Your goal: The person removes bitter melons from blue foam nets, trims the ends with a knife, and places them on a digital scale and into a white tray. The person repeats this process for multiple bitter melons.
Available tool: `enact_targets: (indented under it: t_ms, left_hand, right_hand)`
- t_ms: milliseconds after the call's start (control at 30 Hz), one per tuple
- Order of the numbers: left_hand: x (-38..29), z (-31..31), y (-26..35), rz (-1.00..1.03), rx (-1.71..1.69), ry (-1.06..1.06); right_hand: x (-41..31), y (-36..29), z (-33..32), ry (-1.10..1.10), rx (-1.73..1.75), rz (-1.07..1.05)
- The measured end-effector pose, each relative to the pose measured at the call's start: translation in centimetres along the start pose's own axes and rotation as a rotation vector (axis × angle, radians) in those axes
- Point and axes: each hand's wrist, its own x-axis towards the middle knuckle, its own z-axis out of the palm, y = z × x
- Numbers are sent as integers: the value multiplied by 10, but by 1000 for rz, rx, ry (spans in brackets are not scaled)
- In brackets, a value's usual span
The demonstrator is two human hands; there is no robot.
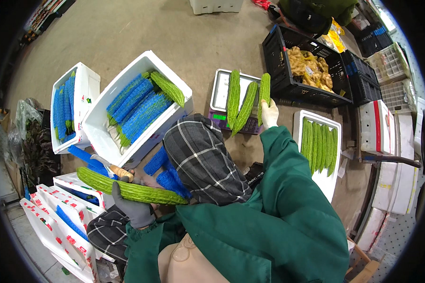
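Observation:
My left hand (134,211), in a grey glove, is shut on a large bitter melon (127,189) above my lap. Beside that melon is a tool with a wooden handle (121,173), perhaps a knife; its grip is partly hidden. My right hand (270,114), in a white glove, grips the lower part of another bitter melon (265,88) at the right edge of a digital scale (220,97). Two more bitter melons, one upright in view (234,97) and one tilted (246,108), lie on the scale pan, their lower ends over its lit display and keypad.
A white foam box (138,154) holds bitter melons in blue foam nets; a smaller foam box (88,85) stands left. Bare bitter melons lie in a foam tray (327,187) at right. Behind it, a black crate (315,95) holds ginger (306,67). Blue nets (168,177) lie by my plaid-covered knee (205,159).

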Motion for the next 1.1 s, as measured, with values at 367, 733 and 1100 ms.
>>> enact_targets:
  t_ms: [367, 733, 1100]
  left_hand:
    - [3, -6, -2, 7, 25, -22]
    - [6, -10, 2, 10, 30, 20]
    - [16, -25, -4, 12, 35, 83]
  right_hand:
    - [-2, 29, 6, -169, -556, -29]
    - [0, -65, 45, -212, -602, -315]
    - [21, -59, 107, -464, -805, -76]
